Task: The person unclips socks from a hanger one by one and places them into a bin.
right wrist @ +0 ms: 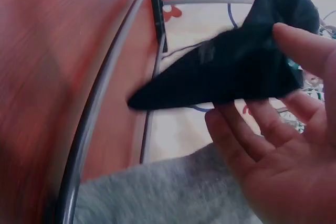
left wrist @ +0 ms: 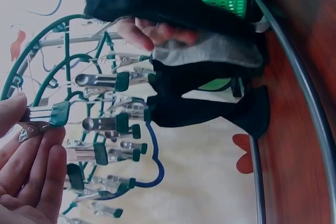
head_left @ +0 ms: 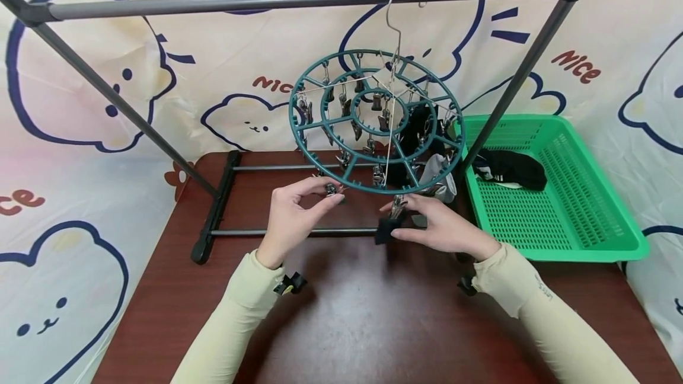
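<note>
Head view: the left hand [head_left: 291, 213] pinches a clip [head_left: 331, 189] at the round hanger's [head_left: 337, 121] near edge; just beside it, the right hand [head_left: 444, 227] grips a black sock [right wrist: 231, 69], mostly hidden there, blurred in the right wrist view.

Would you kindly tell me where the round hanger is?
In the head view, the round hanger hangs near centre from the top bar, left of the green basket.
</note>
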A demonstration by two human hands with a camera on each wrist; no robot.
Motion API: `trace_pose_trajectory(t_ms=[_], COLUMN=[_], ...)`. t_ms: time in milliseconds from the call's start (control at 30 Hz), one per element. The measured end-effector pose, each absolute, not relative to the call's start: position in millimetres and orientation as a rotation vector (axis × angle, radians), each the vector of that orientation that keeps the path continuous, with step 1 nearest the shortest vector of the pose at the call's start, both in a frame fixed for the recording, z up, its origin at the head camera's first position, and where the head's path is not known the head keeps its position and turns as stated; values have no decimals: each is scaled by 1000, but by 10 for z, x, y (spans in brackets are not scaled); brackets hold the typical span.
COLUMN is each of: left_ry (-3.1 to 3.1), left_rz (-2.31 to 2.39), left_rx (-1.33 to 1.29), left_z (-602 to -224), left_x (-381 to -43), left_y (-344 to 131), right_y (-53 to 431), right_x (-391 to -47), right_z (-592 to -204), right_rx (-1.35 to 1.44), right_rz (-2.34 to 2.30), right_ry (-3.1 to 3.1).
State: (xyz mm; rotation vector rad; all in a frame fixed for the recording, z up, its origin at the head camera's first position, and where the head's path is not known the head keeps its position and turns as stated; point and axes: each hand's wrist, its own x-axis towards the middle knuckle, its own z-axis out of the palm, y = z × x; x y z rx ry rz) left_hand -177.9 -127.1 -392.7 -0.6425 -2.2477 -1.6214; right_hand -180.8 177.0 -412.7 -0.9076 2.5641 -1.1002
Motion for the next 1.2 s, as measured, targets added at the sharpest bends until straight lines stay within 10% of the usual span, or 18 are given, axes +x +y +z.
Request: trace_pose_trajectory(t_ms=[900, 1200], left_ry=[-2127, -2001], left_rz=[-1429, -1192], left_rx=[-709, -1175], left_z=[-3930, -3846], left_x=[-1660, -1504], left_y=[-1248, -915], right_y=[1503, 1515], right_x=[-1705, -1712], right_z=[-4097, -4087], right_rx=[-940, -980], right_rz=[-1128, -1194], right_ry=[2633, 2580])
